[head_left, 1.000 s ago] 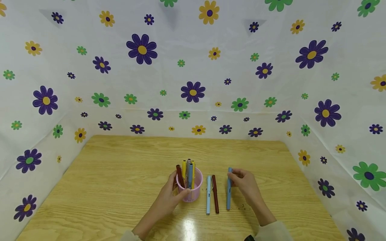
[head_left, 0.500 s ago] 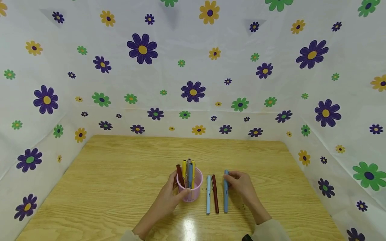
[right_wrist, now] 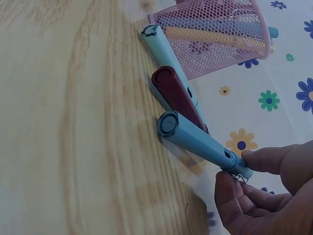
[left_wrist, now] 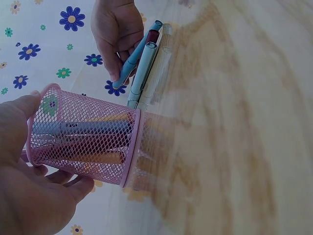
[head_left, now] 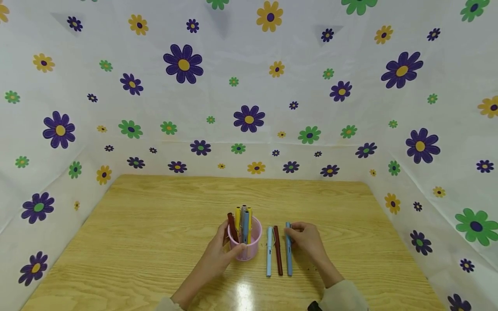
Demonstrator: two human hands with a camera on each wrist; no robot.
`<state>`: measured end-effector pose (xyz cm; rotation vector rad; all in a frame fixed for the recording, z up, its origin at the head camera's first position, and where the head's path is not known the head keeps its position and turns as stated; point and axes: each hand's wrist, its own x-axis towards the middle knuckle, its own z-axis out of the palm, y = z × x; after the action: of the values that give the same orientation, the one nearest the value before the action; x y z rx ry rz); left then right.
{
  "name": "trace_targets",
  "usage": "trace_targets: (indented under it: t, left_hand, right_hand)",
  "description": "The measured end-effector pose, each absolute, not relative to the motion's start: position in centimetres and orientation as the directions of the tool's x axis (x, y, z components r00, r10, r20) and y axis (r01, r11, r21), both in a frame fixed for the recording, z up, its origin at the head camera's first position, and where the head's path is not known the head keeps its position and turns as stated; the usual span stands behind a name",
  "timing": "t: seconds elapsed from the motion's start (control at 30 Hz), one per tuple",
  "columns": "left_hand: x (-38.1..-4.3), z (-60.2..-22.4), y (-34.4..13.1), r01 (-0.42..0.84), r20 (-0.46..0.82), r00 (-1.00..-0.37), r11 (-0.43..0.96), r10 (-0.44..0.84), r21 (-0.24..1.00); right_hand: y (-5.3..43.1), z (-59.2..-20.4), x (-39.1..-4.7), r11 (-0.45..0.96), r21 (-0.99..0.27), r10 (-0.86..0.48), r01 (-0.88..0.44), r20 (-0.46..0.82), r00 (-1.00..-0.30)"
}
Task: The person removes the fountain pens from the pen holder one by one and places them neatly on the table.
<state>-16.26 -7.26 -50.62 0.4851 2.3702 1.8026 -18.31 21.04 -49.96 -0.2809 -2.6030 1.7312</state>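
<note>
Walls (head_left: 218, 95): white cloth with purple, yellow and green flowers, at the back and on 2 sides.
Table (head_left: 163, 224): yellow-brown wood with wavy lines, and a bright shiny spot near the person.
Pink cup (head_left: 252, 255): full of little holes like a net. It stands on the table, to the left of the loose pens.
Pens in the cup (head_left: 246, 222): I see 5 tops poking up: 2 yellow, 1 blue, 1 greyish and 1 dark red that leans left.
Left hand (head_left: 218, 255): wrapped around the side of the pink cup, with the thumb in front and fingers behind. It holds on to the cup.
Light blue pen (head_left: 269, 255): lies on the table, just right of the cup.
Dark red pen (head_left: 278, 257): lies just beside the light blue pen.
Blue pen (head_left: 289, 257): third in the row, just right of the dark red pen. I cannot tell if those 2 touch.
Right hand (head_left: 311, 242): pinches the blue pen near its far end, with thumb and fingers together on it.
Right sleeve (head_left: 344, 298): pale, with a bit of something black (head_left: 314, 306) next to it.
</note>
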Motion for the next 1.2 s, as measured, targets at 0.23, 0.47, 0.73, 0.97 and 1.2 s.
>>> trace_targets:
  t: [0.23,0.47,0.73,0.97,1.2]
  left_hand:
    - [-16.39,-50.79,-7.26,0.187,0.103,-0.937,0.23,0.335,0.955]
    - [-16.39,-50.89,-7.26,0.196,0.114,-0.934,0.22,0.338,0.955]
    - [-16.39,-50.96,-7.27,0.193,0.112,-0.937,0.224,0.33,0.955]
    - [-16.32,-50.83,-7.23,0.188,0.112,-0.939,0.213,0.325,0.959]
    - [-16.31,-50.98,-7.23,0.189,0.112,-0.94,0.22,0.322,0.957]
  right_hand:
    - [20.72,-50.14,-18.44,0.389,-0.908,0.165,0.158,-0.099,-0.981]
    - [20.52,-50.43,-18.58,0.376,-0.914,0.173,0.153,-0.092,-0.981]
    - [20.28,-50.66,-18.63,0.388,-0.909,0.185,0.151,-0.083,-0.979]
    - [20.14,-50.71,-18.46,0.373,-0.918,0.195,0.132,-0.062,-0.979]
    - [20.19,-50.45,-18.26,0.384,-0.915,0.199,0.124,-0.05,-0.979]
